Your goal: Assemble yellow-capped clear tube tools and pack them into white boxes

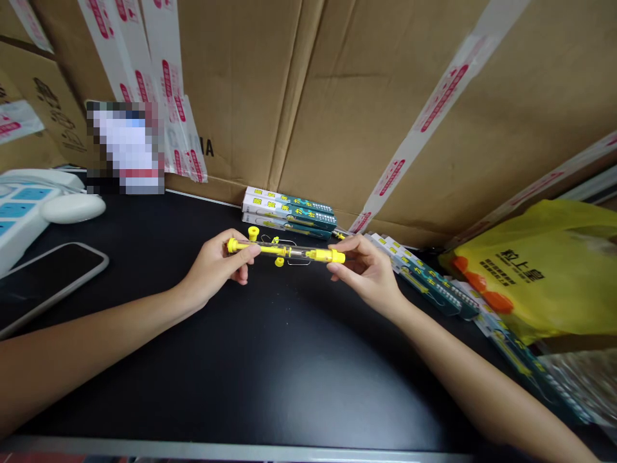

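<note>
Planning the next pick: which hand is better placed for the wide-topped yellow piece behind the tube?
Probably the left hand: the yellow piece is near it, while the right hand is at the tube's right end. Both hold the tube, so the left must first release.

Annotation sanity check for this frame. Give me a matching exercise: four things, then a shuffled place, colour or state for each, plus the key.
Things
1. clear-tube spring scale
2. smartphone
3. plastic bag
4. power strip

Place, colour or state
A. white with blue panels
B. yellow with dark lettering
C. held between the left hand and the right hand
D. flat on the black tabletop, screen dark

Pairs: 1-C, 2-D, 3-B, 4-A
</note>
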The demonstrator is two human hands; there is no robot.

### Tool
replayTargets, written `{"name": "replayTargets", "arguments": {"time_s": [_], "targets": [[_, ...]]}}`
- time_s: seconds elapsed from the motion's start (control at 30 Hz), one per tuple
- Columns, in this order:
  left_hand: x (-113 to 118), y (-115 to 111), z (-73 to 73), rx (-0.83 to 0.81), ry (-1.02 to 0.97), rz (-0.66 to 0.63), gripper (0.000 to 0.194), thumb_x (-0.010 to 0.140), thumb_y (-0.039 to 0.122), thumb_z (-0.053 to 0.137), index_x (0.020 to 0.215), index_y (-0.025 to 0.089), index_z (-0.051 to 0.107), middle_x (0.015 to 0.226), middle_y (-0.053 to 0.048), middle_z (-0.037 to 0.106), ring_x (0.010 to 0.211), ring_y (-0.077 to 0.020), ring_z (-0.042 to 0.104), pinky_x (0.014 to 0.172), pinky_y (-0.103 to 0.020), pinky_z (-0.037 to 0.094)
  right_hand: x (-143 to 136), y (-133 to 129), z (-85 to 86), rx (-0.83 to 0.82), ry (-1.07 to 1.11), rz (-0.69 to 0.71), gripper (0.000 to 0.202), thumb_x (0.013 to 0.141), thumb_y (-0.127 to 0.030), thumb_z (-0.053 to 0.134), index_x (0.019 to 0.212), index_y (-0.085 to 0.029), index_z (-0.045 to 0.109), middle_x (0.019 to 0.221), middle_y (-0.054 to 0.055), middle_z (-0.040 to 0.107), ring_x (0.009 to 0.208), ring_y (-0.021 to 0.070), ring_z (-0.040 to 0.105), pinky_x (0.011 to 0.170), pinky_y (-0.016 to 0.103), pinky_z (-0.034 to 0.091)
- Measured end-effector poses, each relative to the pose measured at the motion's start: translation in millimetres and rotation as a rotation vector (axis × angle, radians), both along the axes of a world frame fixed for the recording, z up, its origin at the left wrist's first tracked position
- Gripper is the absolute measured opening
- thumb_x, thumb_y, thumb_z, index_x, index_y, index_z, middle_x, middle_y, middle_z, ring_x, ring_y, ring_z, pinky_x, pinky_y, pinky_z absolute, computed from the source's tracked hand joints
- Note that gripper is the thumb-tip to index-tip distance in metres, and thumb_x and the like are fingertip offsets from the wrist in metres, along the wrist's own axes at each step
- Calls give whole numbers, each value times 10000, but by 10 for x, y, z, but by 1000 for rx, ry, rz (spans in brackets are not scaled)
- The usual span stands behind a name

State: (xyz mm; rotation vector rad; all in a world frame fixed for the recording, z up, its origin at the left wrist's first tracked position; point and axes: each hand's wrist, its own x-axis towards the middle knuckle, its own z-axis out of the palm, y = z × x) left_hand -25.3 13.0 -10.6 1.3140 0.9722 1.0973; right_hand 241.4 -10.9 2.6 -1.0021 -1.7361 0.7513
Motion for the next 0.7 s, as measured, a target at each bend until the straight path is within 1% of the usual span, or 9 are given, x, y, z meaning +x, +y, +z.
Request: {"name": "replayTargets", "arguments": {"time_s": [0.13,0.33,0.5,0.7], "targets": [[4,1,-3,26,21,16,280,751,372,712,791,177,516,620,55,564,451,-66,523,447,-206,507,-15,-6,11,-10,0,1,230,762,-283,742,905,-200,583,949,33,613,700,110,598,529,219,584],[-1,5,-22,80,31,25,261,774,360,697,791,181,509,588,63,544,440,-65,514,433,-196,497,-16,-13,12,10,-48,-8,229,767,-287,738,907,-193,583,957,42,630,727,124,608,555,239,570],[4,8,-51,99,20,20,257,794,361,677,824,185,493,644,60,560,440,-61,518,425,-197,492,-15,-25,-22,31,-81,-10,219,782,-295,726,917,-196,583,957,46,631,744,135,610,571,257,555],[33,10,-105,129,25,20,259,833,392,623,869,196,458,694,57,562,449,-63,529,415,-195,478,-42,-31,-54,18,-79,-7,220,789,-312,719,907,-201,570,960,43,631,722,132,603,571,266,554]]}}
